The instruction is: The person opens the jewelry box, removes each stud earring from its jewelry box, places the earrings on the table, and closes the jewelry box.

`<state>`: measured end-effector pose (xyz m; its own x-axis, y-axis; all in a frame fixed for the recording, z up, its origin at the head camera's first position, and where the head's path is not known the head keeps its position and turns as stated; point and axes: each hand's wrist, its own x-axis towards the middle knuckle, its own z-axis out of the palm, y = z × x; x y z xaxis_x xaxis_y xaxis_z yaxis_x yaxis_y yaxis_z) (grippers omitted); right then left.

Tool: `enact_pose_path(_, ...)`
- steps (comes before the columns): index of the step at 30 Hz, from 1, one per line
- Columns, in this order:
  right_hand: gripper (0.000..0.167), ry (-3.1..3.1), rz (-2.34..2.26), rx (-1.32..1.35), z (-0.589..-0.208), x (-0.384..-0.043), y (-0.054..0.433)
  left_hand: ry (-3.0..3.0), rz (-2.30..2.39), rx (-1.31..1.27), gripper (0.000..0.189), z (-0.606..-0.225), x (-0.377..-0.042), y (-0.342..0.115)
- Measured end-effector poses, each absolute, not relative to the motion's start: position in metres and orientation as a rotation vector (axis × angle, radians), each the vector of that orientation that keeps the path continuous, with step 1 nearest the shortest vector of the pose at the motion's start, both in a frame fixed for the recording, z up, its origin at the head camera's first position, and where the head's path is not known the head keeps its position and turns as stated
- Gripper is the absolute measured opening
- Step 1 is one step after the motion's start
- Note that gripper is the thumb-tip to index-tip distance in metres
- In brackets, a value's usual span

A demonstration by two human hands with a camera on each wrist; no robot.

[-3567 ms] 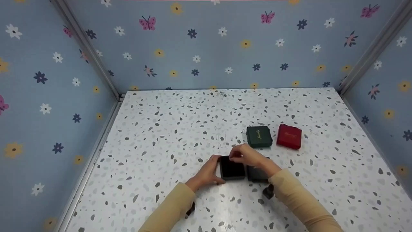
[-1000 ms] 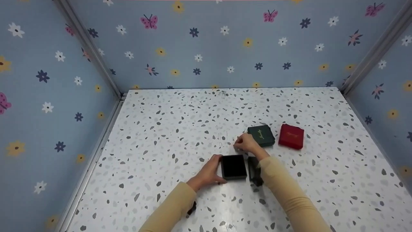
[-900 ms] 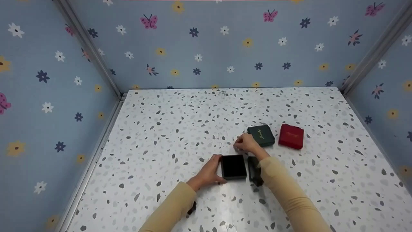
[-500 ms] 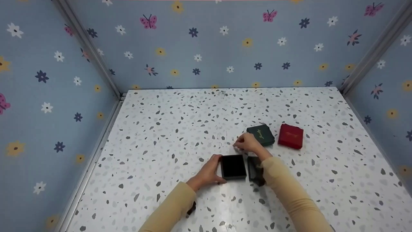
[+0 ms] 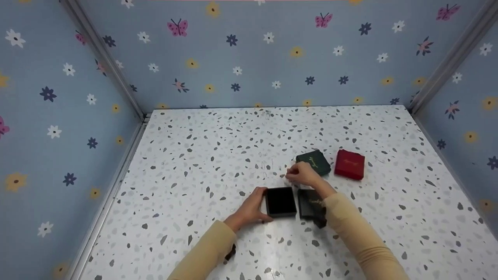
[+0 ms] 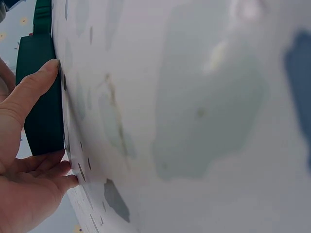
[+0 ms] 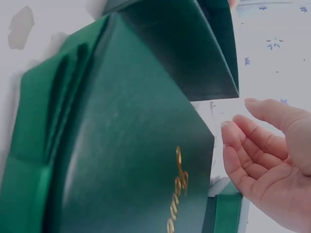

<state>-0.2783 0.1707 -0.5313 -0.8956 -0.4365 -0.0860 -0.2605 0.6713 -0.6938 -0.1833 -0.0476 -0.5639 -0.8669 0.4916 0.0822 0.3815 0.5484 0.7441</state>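
Observation:
My left hand (image 5: 249, 208) grips the left side of an uncovered square box (image 5: 281, 202), thumb at the near side and fingers at the far side. It looks black inside in the head view; the left wrist view shows a dark green wall (image 6: 46, 107). A lid (image 5: 309, 203) with gold lettering lies just right of it, partly under my right forearm. My right hand (image 5: 303, 174) hovers beyond the box, beside a closed green jewelry box (image 5: 317, 162). In the right wrist view its fingers (image 7: 257, 145) are loosely curled, thumb apart, with nothing visible between them.
A closed red jewelry box (image 5: 350, 164) with gold lettering sits right of the green one. All stand on a white speckled table (image 5: 202, 155). Flower-patterned panels (image 5: 249, 58) enclose the back and both sides. A small dark wrist camera (image 5: 320, 221) hangs under the right sleeve.
My right hand has left the uncovered box, moving away toward the closed green box, then slightly right. The closed green box has turned a little. My left hand has stayed on the uncovered box.

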Motion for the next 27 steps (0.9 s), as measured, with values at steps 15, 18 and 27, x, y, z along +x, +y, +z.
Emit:
enact_pose_path(15,0.010,2.684,-1.025,-0.871,-0.525,-0.258,0.185,2.646,1.210,0.703,0.086,-0.564,-0.183,-0.046)
enact_pose_path(18,0.012,2.673,-1.000,-0.880,-0.524,-0.253,0.188,2.653,1.197,0.710,0.087,-0.564,-0.182,-0.046)
enact_pose_path(27,0.018,2.638,-0.991,-0.983,-0.524,-0.239,0.199,2.663,1.175,0.726,0.088,-0.564,-0.182,-0.047)
